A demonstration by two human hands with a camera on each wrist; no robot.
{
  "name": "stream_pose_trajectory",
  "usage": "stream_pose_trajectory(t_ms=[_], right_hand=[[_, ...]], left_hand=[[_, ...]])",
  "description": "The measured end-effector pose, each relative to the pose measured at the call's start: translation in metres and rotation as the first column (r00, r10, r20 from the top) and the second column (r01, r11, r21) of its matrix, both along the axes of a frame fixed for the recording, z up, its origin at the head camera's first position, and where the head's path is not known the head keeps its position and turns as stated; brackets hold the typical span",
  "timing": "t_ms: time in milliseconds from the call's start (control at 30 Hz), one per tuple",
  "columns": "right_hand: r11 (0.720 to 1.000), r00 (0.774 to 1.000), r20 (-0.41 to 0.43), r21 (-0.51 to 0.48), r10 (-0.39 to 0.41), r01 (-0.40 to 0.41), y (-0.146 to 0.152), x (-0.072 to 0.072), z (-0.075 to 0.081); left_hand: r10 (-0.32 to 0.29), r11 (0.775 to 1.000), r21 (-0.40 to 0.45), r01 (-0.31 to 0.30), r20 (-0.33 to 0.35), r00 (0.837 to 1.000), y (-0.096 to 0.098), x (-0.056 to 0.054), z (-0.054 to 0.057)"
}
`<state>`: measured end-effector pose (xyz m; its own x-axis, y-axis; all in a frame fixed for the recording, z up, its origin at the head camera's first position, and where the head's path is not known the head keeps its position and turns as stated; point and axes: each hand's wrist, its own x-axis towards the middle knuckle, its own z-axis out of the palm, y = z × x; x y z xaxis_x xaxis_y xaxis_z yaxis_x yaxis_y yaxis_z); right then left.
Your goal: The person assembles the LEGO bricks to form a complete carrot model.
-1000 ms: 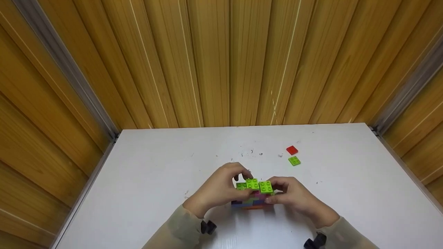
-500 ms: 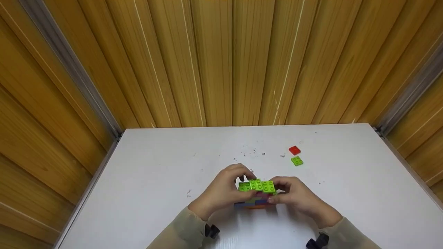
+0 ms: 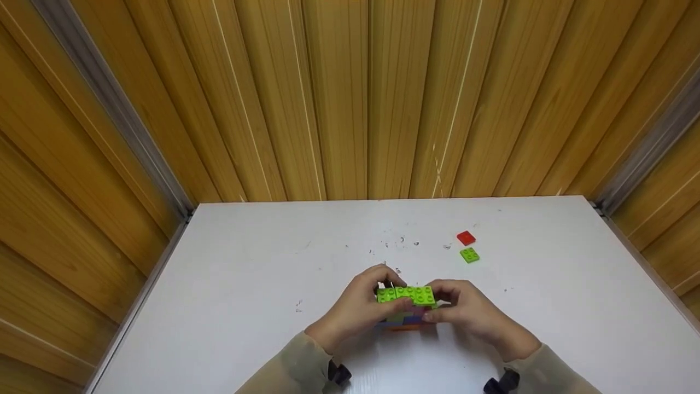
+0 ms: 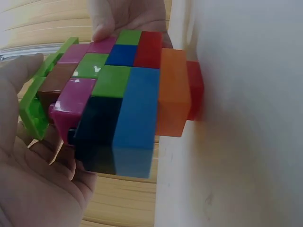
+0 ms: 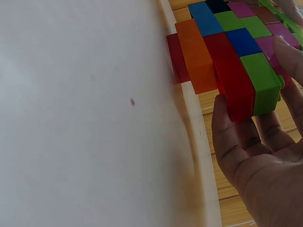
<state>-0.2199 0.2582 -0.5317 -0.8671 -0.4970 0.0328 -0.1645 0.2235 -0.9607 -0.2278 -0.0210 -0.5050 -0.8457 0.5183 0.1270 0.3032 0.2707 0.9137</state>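
Both hands hold a built-up block of toy bricks in green, pink, brown, blue, black, red and orange, seen side-on as a brick structure (image 4: pixel 135 101) in the left wrist view. Thin green studded plates (image 3: pixel 424 295) line its top. My left hand (image 3: pixel 358 301) pinches the top plates, thumb along the near edge and fingers behind. On the other side my right hand (image 3: pixel 465 306) grips the structure's end, thumb on a pink brick (image 5: pixel 270 47) in the right wrist view, fingers behind. The fingers partly hide the far side.
A red flat piece (image 3: pixel 466 237) and a loose green plate (image 3: pixel 469 255) lie behind the right hand on the white table (image 3: pixel 246 262). Wood-patterned panels (image 3: pixel 339 98) rise behind the table and at both sides. Small dark marks dot the tabletop.
My left hand has shifted slightly right, its thumb sliding along the green plates. The middle green plate, raised and offset before, now sits in line with the right one. The right hand keeps its grip.
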Motion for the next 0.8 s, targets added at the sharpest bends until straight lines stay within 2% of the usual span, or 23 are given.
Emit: stream_pose_trajectory(t_ms=[133, 367, 667, 800], right_hand=[[1.000, 1.000, -0.012, -0.010, 0.004, -0.004, 0.000, 0.001, 0.000], [1.000, 1.000, -0.023, -0.006, 0.002, -0.002, 0.001, 0.002, 0.000], [1.000, 1.000, 0.000, 0.001, -0.006, 0.006, 0.000, 0.000, -0.001], [1.000, 1.000, -0.005, 0.000, -0.006, 0.006, 0.000, -0.001, -0.003]], left_hand=[[-0.016, 0.998, 0.062, 0.012, 0.065, 0.998, 0.002, 0.002, -0.005], [-0.055, 0.990, 0.130, 0.046, 0.072, 0.996, 0.006, 0.001, -0.011], [-0.045, 0.992, 0.124, 0.030, 0.120, 0.992, 0.005, 0.001, -0.013], [-0.039, 0.993, 0.119, 0.026, 0.114, 0.993, 0.004, 0.001, -0.015]])
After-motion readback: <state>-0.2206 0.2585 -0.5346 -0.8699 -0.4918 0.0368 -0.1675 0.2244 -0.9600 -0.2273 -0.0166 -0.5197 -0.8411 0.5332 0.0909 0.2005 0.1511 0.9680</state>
